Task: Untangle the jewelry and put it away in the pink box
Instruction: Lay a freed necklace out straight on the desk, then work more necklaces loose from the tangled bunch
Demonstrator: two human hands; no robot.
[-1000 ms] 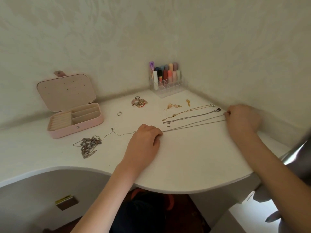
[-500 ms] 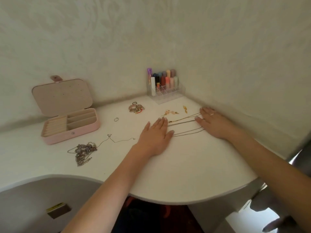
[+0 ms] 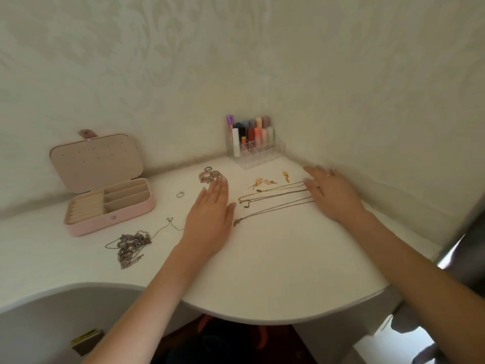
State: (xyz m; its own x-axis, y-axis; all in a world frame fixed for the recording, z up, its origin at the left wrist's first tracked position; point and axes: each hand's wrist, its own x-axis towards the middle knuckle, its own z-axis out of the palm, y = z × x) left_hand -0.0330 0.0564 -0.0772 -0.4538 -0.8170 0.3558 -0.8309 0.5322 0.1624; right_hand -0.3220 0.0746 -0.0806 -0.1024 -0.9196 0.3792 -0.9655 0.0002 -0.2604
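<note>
Pink box point(image 3: 105, 203), lid up, near the desk's point(image 3: 262, 271) left rear edge. Tangled silver chains point(image 3: 128, 245) in front of it. Left hand point(image 3: 210, 219) flat, fingers straight, mid-desk. Untangled necklaces point(image 3: 273, 200) laid parallel. Right hand point(image 3: 333, 193) flat, fingers extended on their right ends, by the rear corner.

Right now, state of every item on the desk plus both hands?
pink box: lid open, compartments look empty
straightened chains: laid side by side, right ends under right hand
tangled silver pile: still knotted
thin chain: loose, partly under left hand
ring: lying loose
left hand: flat on desk, holding nothing
right hand: flat, fingers on chain ends
</note>
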